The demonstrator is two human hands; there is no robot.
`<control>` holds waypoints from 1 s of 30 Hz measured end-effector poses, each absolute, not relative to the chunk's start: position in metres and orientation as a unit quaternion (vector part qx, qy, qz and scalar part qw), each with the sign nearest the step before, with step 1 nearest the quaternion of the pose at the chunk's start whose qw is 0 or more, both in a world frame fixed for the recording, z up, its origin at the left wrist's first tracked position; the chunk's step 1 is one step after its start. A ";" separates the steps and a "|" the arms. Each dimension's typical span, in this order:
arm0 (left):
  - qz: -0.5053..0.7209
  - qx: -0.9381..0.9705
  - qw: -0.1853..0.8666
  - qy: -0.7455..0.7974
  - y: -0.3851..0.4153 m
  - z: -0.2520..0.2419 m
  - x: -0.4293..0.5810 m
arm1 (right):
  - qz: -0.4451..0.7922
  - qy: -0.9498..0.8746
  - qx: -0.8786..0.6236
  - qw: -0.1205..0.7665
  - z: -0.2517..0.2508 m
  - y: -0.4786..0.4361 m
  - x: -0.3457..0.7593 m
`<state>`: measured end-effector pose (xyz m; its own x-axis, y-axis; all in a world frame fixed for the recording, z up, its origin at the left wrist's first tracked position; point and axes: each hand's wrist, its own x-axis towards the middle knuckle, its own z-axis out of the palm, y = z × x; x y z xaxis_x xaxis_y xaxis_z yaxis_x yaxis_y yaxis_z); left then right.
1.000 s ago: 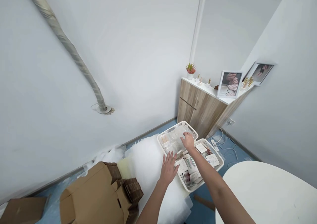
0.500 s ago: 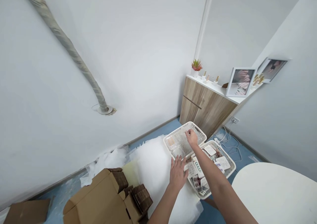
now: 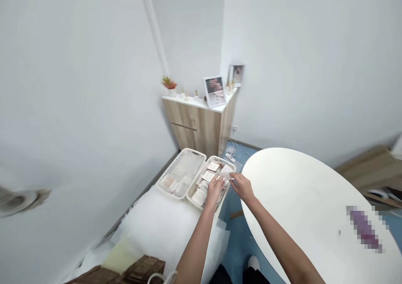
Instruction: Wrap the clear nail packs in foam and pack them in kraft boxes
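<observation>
The view has swung to the right since the earlier frames, and both hands have moved off the clearer basket and now sit together over the white plastic basket (image 3: 220,158) full of packets. Both arms reach forward, elbows low. The left hand (image 3: 214,190) comes down with its fingers curled in among the white cards (image 3: 207,176) lying in that basket. It could be closed on something, but I cannot tell. The right hand (image 3: 241,187) is turned inward at its edge, fingers drawn together close by a pale packet (image 3: 226,171). Whether it pinches the packet is too blurred to tell. Print shows on the cards, but none of it is legible.

A second lattice basket (image 3: 185,152) touches this one on its left, holding clear plastic packs (image 3: 179,175). Both baskets rest on white foam sheeting (image 3: 150,217). Beyond them stands a wood-veneer cabinet (image 3: 191,125) with a small potted plant (image 3: 168,83) and a framed nail photo (image 3: 215,91) on top. To the right of the basket is a round white table (image 3: 301,200), with a pixelated purple patch (image 3: 364,229) on it.
</observation>
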<state>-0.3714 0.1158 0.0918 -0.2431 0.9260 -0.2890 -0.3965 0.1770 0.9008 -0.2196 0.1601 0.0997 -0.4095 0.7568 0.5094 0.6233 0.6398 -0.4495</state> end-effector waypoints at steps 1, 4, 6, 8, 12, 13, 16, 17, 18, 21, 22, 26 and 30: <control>0.584 0.236 0.593 0.502 0.120 0.092 -0.351 | 0.077 -0.844 -0.408 0.339 0.100 0.150 -0.198; 0.561 0.233 0.642 0.468 0.126 0.089 -0.288 | 0.061 -0.848 -0.423 0.313 0.099 0.124 -0.133; 0.525 0.243 0.672 0.463 0.128 0.085 -0.248 | 0.073 -0.835 -0.449 0.308 0.098 0.110 -0.086; 0.469 0.260 0.708 0.460 0.130 0.080 -0.211 | 0.094 -0.821 -0.475 0.301 0.093 0.099 -0.037; 0.371 0.318 0.756 0.436 0.130 0.062 -0.142 | 0.138 -0.807 -0.511 0.261 0.071 0.084 0.054; 0.355 0.332 0.759 0.433 0.129 0.056 -0.126 | 0.147 -0.803 -0.522 0.247 0.062 0.082 0.072; 0.322 0.394 0.712 0.483 0.123 0.034 -0.084 | 0.162 -0.787 -0.556 0.213 0.031 0.076 0.113; 0.315 0.420 0.677 0.516 0.119 0.026 -0.073 | 0.163 -0.781 -0.567 0.205 0.021 0.074 0.122; 0.310 0.442 0.639 0.548 0.116 0.019 -0.065 | 0.164 -0.776 -0.576 0.198 0.010 0.072 0.130; 0.319 0.475 0.556 0.603 0.106 0.003 -0.056 | 0.168 -0.759 -0.604 0.178 -0.016 0.066 0.142; 0.332 0.493 0.525 0.609 0.103 0.000 -0.059 | 0.171 -0.753 -0.611 0.174 -0.023 0.066 0.143; 0.367 0.596 0.314 0.642 0.099 0.000 -0.097 | 0.163 -0.749 -0.618 0.173 -0.040 0.080 0.136; 0.357 0.611 0.157 0.689 0.097 0.021 -0.169 | 0.149 -0.758 -0.607 0.187 -0.050 0.116 0.110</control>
